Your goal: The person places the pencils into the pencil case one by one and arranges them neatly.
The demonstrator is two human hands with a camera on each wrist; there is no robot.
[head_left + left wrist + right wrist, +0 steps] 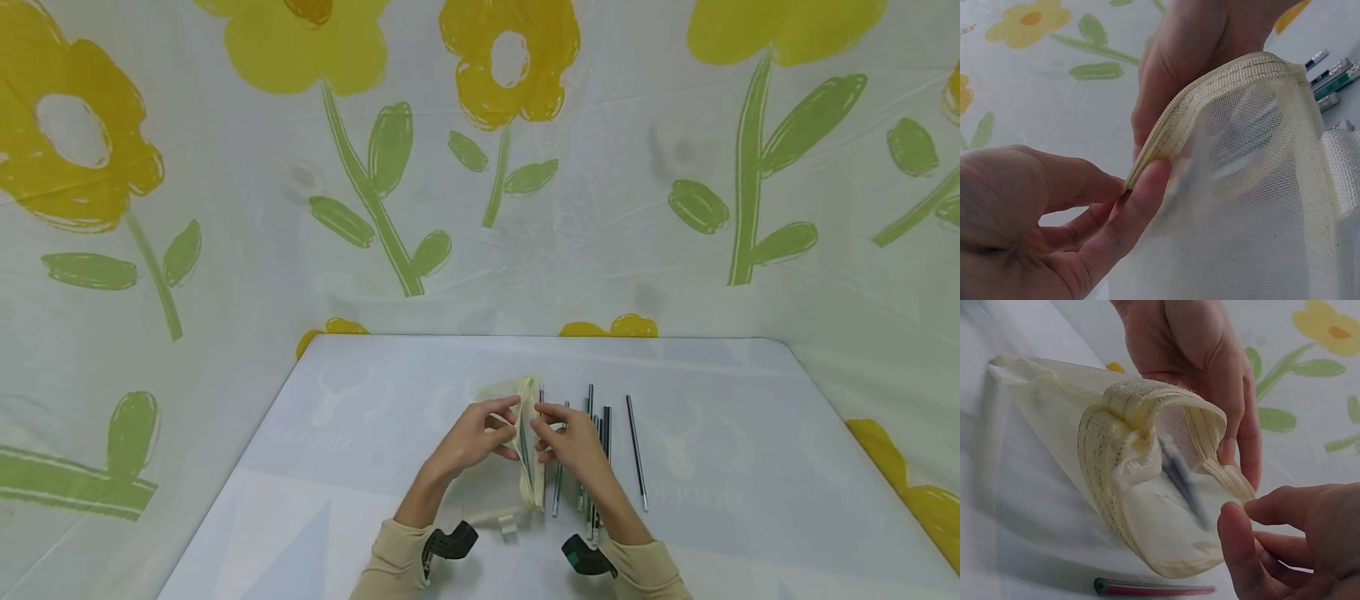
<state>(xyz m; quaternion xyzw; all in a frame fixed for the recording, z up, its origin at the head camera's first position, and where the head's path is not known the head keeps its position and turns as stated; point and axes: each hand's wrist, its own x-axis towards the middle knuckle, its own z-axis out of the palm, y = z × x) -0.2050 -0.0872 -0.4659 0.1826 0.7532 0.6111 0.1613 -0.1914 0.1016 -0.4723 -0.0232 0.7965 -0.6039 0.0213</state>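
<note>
A cream mesh zipper pouch [528, 475] stands with its mouth spread between both hands. My left hand [474, 435] pinches one zipper edge between thumb and finger; the zipper edge [1179, 103] shows closely in the left wrist view. My right hand [576, 442] pinches the opposite part of the rim, thumb and index fingertips at the rim [1235, 481] in the right wrist view. Inside the open mouth lies a blurred, dark, slender pencil-like thing [1182, 481]. Just below the pouch in that view is a red and dark pencil [1154, 589].
Several dark and green pencils lie right of the pouch, some under the right forearm, with one dark pencil [637, 450] farther right. A white fabric tab [508, 525] hangs at the pouch's near end. The pale table [300, 433] meets flower-printed sheeting [600, 250] behind.
</note>
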